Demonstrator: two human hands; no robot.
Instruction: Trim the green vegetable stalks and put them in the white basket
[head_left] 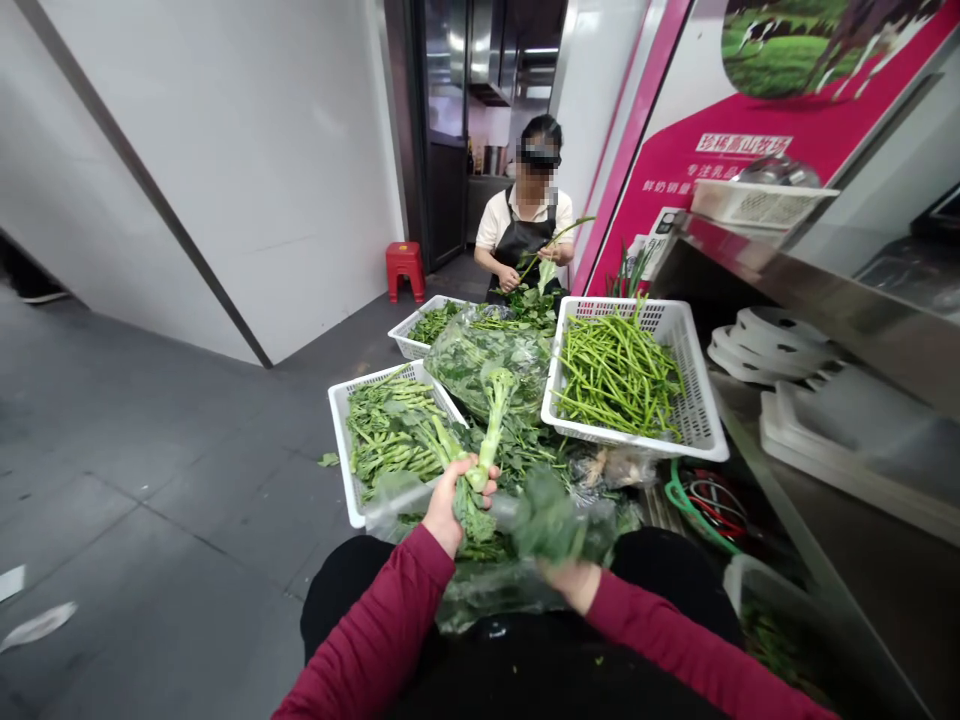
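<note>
While left hand (448, 505) grips stalk (492, 425) | blurred leaves (547, 515) at right hand (576, 582)

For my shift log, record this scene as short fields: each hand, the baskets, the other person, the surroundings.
Left hand: left hand gripping a thick pale-green stalk, its head end pointing up and away
Right hand: right hand at a leafy green; both blurred, grip unclear
Left basket: white basket holding green stalks
Right basket: white basket holding thin green stems
Other person: person in dark apron, opposite, holding a long stem
Surroundings: red stool near the doorway
</note>
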